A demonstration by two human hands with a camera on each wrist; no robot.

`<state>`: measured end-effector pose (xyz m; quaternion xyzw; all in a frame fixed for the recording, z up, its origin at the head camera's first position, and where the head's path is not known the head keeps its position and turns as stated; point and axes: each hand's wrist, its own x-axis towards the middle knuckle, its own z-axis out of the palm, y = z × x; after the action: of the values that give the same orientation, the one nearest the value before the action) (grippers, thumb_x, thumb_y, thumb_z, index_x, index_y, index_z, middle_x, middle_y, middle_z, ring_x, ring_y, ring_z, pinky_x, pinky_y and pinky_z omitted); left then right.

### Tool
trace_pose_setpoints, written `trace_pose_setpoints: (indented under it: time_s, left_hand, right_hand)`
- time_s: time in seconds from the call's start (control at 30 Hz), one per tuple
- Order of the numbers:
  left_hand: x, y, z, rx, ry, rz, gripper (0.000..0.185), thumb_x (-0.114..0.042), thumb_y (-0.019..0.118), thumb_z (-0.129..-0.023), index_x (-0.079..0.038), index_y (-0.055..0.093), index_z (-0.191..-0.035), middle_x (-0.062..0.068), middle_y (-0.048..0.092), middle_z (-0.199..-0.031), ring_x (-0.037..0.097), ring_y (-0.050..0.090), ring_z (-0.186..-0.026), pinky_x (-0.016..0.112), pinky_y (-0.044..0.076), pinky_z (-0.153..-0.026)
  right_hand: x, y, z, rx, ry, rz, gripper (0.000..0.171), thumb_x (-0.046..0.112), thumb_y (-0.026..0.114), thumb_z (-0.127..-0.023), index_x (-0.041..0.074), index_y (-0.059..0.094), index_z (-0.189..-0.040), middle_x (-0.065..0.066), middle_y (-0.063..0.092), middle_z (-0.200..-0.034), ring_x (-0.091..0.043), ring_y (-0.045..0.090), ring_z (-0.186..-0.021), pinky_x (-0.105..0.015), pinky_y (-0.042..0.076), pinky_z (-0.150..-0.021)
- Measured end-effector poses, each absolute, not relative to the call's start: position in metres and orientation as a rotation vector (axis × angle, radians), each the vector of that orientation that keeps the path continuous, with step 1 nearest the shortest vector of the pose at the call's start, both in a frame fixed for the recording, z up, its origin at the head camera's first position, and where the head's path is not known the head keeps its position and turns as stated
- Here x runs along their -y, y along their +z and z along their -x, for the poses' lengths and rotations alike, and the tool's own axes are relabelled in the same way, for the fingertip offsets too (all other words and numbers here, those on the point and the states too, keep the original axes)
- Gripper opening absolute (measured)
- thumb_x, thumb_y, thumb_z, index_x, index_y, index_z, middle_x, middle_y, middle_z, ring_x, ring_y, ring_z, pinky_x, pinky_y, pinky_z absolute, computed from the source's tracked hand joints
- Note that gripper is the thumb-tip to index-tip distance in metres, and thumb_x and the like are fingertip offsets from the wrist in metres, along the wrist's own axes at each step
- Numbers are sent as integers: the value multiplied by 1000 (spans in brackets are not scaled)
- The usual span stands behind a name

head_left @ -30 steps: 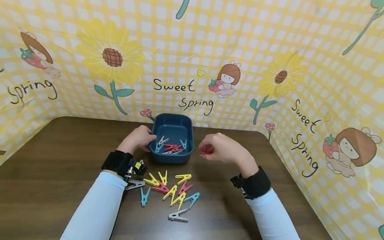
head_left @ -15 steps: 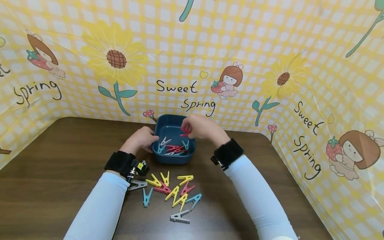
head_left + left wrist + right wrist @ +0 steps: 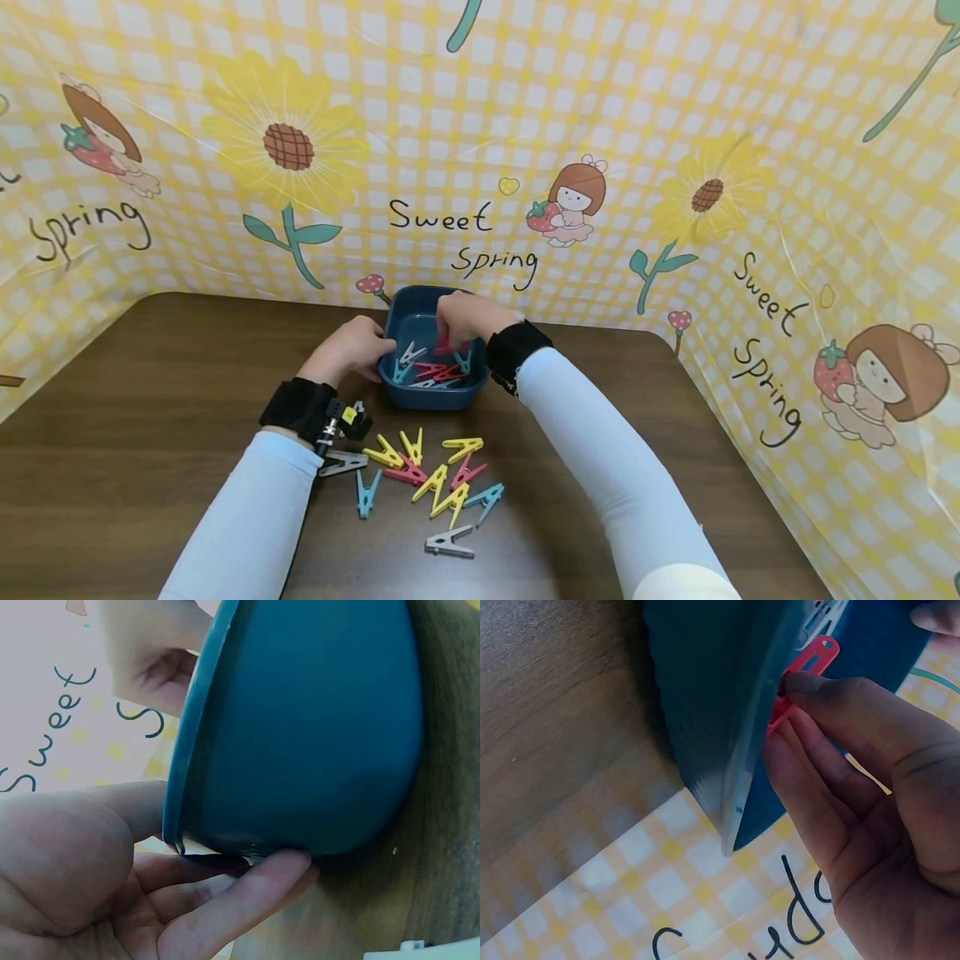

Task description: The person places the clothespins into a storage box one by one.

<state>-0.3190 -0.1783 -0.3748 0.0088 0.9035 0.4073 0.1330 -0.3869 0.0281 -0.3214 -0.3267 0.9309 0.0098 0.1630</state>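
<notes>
My left hand (image 3: 349,350) grips the left side of a dark blue plastic bin (image 3: 412,323), thumb over the rim and fingers against the outer wall in the left wrist view. Over the right rim reaches my right hand (image 3: 469,318), low inside the bin. Its thumb and fingers pinch a red clothespin (image 3: 819,657), partly hidden by the fingers and the bin's edge. Below it, on the bin floor, lie several clothespins: a white one (image 3: 411,355), red ones (image 3: 435,370) and blue ones.
Several loose clothespins lie on the brown wooden table (image 3: 187,400) in front of the bin: yellow (image 3: 430,483), red (image 3: 406,472), blue (image 3: 366,493) and grey (image 3: 450,542). A yellow checked cloth (image 3: 420,125) hangs close behind the bin and along the right side.
My right hand has moved left from beside the bin, over its right rim and down inside, carrying the red clothespin. My left hand has kept its grip on the bin.
</notes>
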Motion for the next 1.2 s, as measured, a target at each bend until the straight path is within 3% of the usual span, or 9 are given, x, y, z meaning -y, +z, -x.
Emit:
trace_pose_setpoints:
  time_s: [0.27,0.53,0.83,1.2]
  left_hand:
    - [179,-374,319,-2614,1185,-54,40,-17,51,-113,17,67,-128,30,74,-114,21,80,-80,42,71,-79]
    - [179,-375,318,-2631,1163,-47,40,-17,52,-113,16,65,-130,29,72,-114,25,81,-83,41,71,-81]
    - [178,-375,318,-2629,1150,-40,39,-17,52,-113,15,65,-131,29,72,-118,23,81,-83,40,71,-80]
    - [179,-373,317,-2618,1161,-29,41,-18,52,-113,16,63,-134,32,72,-121,25,81,-85,43,70,-85]
  right_hand:
    - [-11,-324,392,-2575,174,813,22,18,79,-100,16,79,-122,-2,78,-120,-15,73,-103,-27,64,-90]
    - [-5,-347,413,-2581,216,794,20,17,83,-96,20,80,-115,-1,79,-121,-15,73,-102,-31,64,-89]
    - [-6,-339,394,-2499,196,880,25,14,77,-100,23,80,-123,2,76,-127,-13,69,-108,-28,62,-93]
    - [-31,-319,394,-2647,-130,1020,28,19,69,-106,10,75,-133,-9,75,-134,-23,70,-123,-39,59,-109]
